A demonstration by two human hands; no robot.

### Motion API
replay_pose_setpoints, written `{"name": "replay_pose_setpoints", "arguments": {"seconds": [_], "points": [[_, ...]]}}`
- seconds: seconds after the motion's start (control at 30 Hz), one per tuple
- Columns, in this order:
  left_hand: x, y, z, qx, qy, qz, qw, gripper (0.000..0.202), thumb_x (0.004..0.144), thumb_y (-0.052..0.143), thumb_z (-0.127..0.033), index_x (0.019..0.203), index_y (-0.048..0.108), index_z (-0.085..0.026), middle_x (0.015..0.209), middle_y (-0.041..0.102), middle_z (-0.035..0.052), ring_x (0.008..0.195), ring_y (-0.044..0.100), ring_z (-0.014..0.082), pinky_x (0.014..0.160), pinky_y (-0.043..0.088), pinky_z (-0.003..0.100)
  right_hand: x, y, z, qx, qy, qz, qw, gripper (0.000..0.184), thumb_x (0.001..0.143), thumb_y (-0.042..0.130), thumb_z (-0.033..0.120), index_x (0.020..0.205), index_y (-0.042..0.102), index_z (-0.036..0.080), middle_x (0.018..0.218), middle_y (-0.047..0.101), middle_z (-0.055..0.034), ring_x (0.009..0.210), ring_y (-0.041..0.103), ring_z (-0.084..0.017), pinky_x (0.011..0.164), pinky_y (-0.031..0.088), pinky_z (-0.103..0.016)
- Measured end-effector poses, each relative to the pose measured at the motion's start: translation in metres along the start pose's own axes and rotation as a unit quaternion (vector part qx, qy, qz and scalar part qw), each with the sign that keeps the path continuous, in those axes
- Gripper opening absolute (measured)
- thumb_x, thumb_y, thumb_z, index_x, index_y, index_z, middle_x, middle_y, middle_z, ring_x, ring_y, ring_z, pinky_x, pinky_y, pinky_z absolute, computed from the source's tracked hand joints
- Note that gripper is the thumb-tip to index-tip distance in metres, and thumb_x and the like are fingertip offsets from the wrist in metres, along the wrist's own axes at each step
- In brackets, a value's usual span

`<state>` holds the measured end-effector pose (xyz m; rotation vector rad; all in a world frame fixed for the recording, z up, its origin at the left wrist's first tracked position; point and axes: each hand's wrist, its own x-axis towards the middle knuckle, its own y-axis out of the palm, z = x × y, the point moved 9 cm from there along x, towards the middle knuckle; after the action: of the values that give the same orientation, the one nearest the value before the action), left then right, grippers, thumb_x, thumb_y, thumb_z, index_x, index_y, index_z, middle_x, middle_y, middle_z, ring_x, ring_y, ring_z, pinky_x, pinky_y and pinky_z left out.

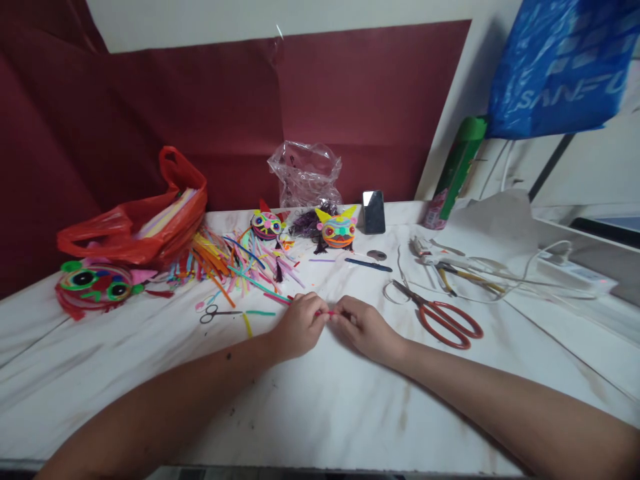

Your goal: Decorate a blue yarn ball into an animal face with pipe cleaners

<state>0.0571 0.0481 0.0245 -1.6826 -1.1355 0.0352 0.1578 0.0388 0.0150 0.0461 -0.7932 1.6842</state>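
Over the middle of the table, my left hand [302, 325] and my right hand [364, 328] pinch a short pink-red pipe cleaner [330, 313] from either side. Only a small stretch of it shows between the fingertips; my fingers hide the rest. Left of my left hand lie small dark scissors [220, 313], a green piece of pipe cleaner [261, 313] and a yellow one [247, 325]. Large scissors with red-orange handles [447, 323] rest to the right of my right hand. Beyond my hands is a dark blue strip [369, 265].
Loose colourful pipe cleaners [215, 257] are heaped beside a red plastic bag [145, 220]. Three decorated animal heads stand around: a red-green one [97, 287], a striped one [267, 225] and a yellow-eared one [338, 231]. A phone [374, 213], pliers [445, 277] and a power strip [575, 272] sit farther back.
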Motion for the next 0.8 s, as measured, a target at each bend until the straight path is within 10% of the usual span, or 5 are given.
{"name": "replay_pose_setpoints", "arguments": {"seconds": [0.23, 0.43, 0.53, 0.67, 0.8], "points": [[0.002, -0.007, 0.009, -0.043, -0.041, -0.055, 0.997, 0.014, 0.082, 0.051, -0.014, 0.070, 0.053, -0.019, 0.071, 0.058, 0.0004, 0.073, 0.055, 0.0154, 0.071, 0.041, 0.029, 0.001, -0.002, -0.025, 0.183, 0.139, -0.040, 0.972, 0.036, 0.075, 0.065, 0.054, 0.067, 0.056, 0.020, 0.057, 0.049, 0.0033, 0.054, 0.039, -0.012, 0.054, 0.030, -0.027], [-0.007, -0.026, -0.016, 0.028, 0.074, -0.128, 0.989, 0.012, 0.084, 0.053, -0.016, 0.091, 0.062, -0.018, 0.093, 0.064, 0.0078, 0.095, 0.057, 0.0209, 0.086, 0.042, 0.036, 0.002, -0.003, -0.040, 0.285, 0.196, -0.074, 0.935, 0.046, 0.063, 0.074, 0.059, 0.061, 0.053, 0.018, 0.053, 0.045, 0.0058, 0.051, 0.032, -0.009, 0.053, 0.024, -0.026], [-0.014, -0.012, -0.039, -0.049, 0.129, -0.050, 0.989, 0.012, 0.084, 0.053, -0.018, 0.085, 0.064, -0.017, 0.086, 0.064, 0.0070, 0.085, 0.058, 0.0183, 0.079, 0.045, 0.032, 0.002, -0.002, -0.041, 0.327, 0.200, -0.082, 0.920, 0.045, 0.062, 0.077, 0.056, 0.060, 0.052, 0.018, 0.052, 0.047, 0.0054, 0.052, 0.035, -0.009, 0.053, 0.025, -0.026], [-0.009, 0.022, -0.005, -0.250, -0.115, 0.053, 0.960, 0.015, 0.078, 0.057, -0.028, 0.070, 0.061, -0.016, 0.058, 0.054, -0.0014, 0.053, 0.047, 0.0101, 0.052, 0.036, 0.023, 0.002, 0.000, -0.032, 0.342, 0.177, -0.063, 0.921, 0.042, 0.065, 0.076, 0.054, 0.063, 0.053, 0.018, 0.055, 0.049, 0.0045, 0.054, 0.039, -0.010, 0.056, 0.029, -0.027], [-0.005, 0.023, 0.029, -0.387, -0.235, -0.029, 0.891, 0.025, 0.071, 0.061, -0.038, 0.064, 0.057, -0.015, 0.049, 0.044, -0.0058, 0.048, 0.037, 0.0073, 0.049, 0.029, 0.022, 0.000, 0.001, -0.026, 0.274, 0.160, -0.050, 0.947, 0.042, 0.069, 0.069, 0.058, 0.067, 0.055, 0.018, 0.058, 0.047, 0.0045, 0.056, 0.038, -0.010, 0.057, 0.030, -0.026]]}}
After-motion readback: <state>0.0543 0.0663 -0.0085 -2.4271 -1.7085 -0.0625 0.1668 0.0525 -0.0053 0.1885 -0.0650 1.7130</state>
